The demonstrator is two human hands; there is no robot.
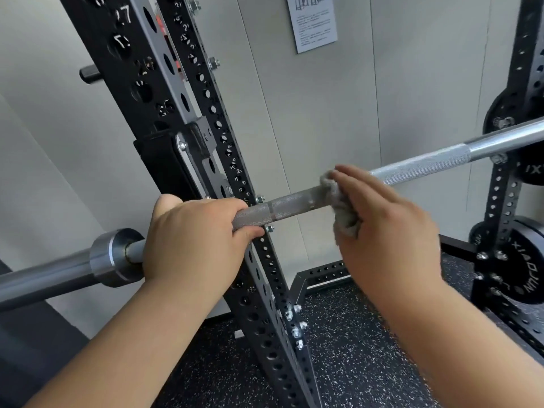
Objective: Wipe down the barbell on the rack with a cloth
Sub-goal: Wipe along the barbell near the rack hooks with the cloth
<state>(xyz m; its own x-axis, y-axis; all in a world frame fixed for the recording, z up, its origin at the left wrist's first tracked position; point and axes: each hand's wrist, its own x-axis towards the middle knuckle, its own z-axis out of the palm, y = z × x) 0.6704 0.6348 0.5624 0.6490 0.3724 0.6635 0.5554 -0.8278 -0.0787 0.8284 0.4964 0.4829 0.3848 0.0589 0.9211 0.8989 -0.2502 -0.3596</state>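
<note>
A steel barbell runs across the view from lower left to upper right, resting on the black rack. Its knurled shaft shows between my hands, and its collar and sleeve lie at the left. My left hand is wrapped around the shaft just inside the collar. My right hand presses a grey cloth around the shaft further right, with the fingers stretched over the bar. The cloth is bunched and partly hidden under my palm.
A black perforated rack upright with a J-hook bracket stands right behind my left hand. A second upright at the right carries black weight plates. Speckled rubber floor lies below, and a paper notice hangs on the wall.
</note>
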